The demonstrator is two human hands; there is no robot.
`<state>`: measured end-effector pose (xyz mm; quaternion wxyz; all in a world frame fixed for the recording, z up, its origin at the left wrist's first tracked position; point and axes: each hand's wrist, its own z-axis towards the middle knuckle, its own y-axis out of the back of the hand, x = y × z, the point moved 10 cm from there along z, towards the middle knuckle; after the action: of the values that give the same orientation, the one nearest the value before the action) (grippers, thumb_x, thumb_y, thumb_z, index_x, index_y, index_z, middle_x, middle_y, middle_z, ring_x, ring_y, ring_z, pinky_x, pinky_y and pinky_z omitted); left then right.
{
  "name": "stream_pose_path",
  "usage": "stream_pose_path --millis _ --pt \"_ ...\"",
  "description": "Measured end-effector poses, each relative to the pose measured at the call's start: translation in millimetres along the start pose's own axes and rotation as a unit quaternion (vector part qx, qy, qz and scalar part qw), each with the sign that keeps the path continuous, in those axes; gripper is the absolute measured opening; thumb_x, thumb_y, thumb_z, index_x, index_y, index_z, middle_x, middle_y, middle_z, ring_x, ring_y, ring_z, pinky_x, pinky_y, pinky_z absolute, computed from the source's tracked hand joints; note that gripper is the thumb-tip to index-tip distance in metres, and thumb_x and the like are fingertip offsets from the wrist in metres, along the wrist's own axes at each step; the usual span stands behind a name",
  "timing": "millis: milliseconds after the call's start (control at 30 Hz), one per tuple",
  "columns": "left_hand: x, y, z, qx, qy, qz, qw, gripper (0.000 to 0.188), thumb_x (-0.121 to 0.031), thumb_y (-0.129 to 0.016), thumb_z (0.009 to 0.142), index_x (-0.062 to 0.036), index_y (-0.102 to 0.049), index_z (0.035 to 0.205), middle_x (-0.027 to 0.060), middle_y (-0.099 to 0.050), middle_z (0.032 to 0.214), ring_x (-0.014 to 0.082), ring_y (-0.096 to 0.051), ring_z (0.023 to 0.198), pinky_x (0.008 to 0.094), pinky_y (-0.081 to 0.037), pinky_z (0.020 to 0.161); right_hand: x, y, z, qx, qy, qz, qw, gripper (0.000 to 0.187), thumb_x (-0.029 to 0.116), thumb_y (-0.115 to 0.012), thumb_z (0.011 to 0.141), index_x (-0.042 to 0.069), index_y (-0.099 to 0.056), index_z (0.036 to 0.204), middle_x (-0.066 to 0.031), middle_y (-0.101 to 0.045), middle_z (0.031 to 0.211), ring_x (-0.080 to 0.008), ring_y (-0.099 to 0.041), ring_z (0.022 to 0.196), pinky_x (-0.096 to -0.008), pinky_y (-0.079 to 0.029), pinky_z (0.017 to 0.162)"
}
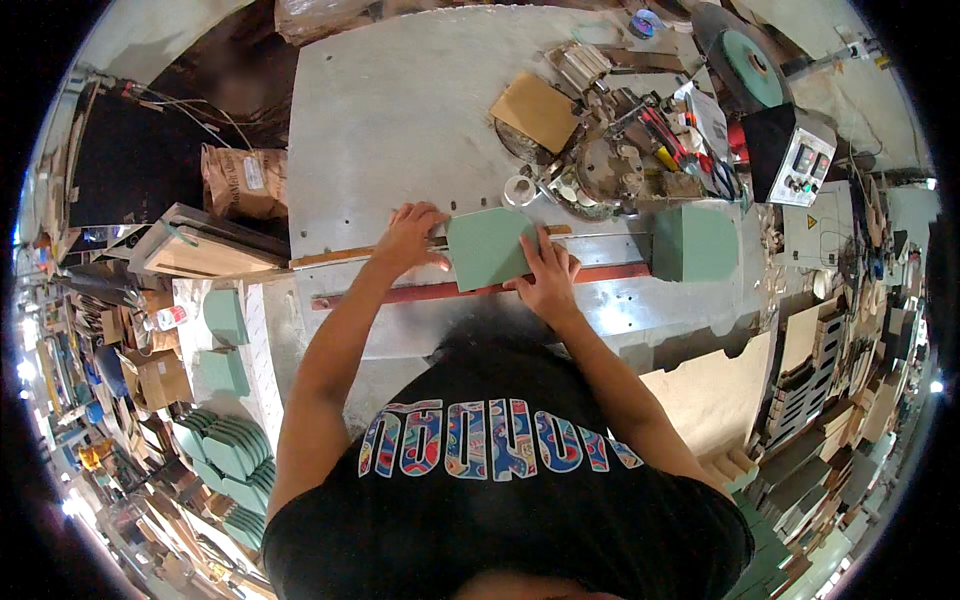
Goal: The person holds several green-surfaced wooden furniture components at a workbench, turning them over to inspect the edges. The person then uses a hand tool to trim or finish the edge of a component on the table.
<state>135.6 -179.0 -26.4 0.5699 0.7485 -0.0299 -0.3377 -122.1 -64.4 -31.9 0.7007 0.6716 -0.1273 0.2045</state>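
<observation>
A pale green board (pixel 487 250) with cut corners lies on the grey metal machine table, across the slot between a wooden strip and a red strip. My right hand (pixel 548 278) grips its right side, fingers on the top face and thumb at the near edge. At the left edge, my left hand (pixel 408 240) is spread, fingertips and thumb close to the board; I cannot tell whether they touch it. A stack of similar green boards (pixel 694 244) stands on the table to the right.
Beyond my hands sit a metal machine head (pixel 608 168), a brown square board (pixel 535 112), a small white cup (pixel 519 191) and hand tools (pixel 660 135). A control box (pixel 803 160) stands far right. More green boards (pixel 228 455) are stacked at lower left, near a paper sack (pixel 245 180).
</observation>
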Motion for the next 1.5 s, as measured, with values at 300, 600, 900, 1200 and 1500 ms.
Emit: stream_pose_path --millis 300,600,900,1200,1500 --pt "1.1 8.3 17.3 0.118 -0.074 0.025 0.99 0.117 -0.05 -0.104 0.06 -0.0107 -0.053 0.158 0.0174 -0.066 0.145 0.0431 -0.059 0.142 0.0536 -0.046 0.122 6.8 -6.6 15.4 0.013 -0.029 0.012 0.999 0.091 0.04 -0.094 0.081 0.023 -0.056 0.162 -0.0093 -0.05 0.164 -0.0384 -0.047 0.147 -0.0625 -0.031 0.118" --pt "7.8 19.2 19.8 0.165 -0.071 0.047 0.983 0.131 -0.05 -0.104 0.065 -0.0119 -0.04 0.172 0.0204 -0.073 0.121 0.0432 -0.07 0.115 0.0531 -0.056 0.103 6.5 -4.2 40.4 -0.008 -0.107 0.079 0.991 0.091 0.042 -0.099 0.072 0.014 -0.06 0.149 -0.0121 -0.059 0.147 -0.0365 -0.05 0.142 -0.0615 -0.03 0.118" --pt "16.7 25.1 14.4 0.107 -0.065 0.066 0.99 0.128 -0.054 -0.1 0.068 -0.0084 -0.039 0.171 0.0209 -0.075 0.106 0.0439 -0.073 0.102 0.052 -0.059 0.092 2.3 1.5 56.1 -0.004 -0.164 -0.009 0.986 0.116 0.059 -0.094 0.078 0.003 -0.043 0.166 -0.0207 -0.053 0.149 -0.044 -0.046 0.139 -0.0608 -0.029 0.122" --pt "20.0 25.6 12.9 0.098 0.032 0.073 0.992 0.129 -0.068 -0.094 0.072 -0.008 -0.038 0.172 0.0221 -0.076 0.107 0.0437 -0.075 0.102 0.0532 -0.059 0.091 -5.3 -6.6 54.2 -0.03 -0.096 -0.096 0.99 0.081 0.056 -0.071 0.102 0.003 -0.054 0.16 -0.0198 -0.054 0.149 -0.0437 -0.05 0.134 -0.062 -0.034 0.116" --pt "22.3 17.6 18.8 0.051 0.114 0.051 0.991 0.132 -0.078 -0.089 0.073 -0.0079 -0.039 0.172 0.0231 -0.078 0.104 0.0425 -0.078 0.101 0.0536 -0.061 0.087 -7.1 -7.1 52.0 -0.006 -0.094 -0.117 0.989 0.075 0.054 -0.066 0.105 0.007 -0.053 0.163 -0.0176 -0.054 0.147 -0.0429 -0.049 0.135 -0.0615 -0.034 0.114"
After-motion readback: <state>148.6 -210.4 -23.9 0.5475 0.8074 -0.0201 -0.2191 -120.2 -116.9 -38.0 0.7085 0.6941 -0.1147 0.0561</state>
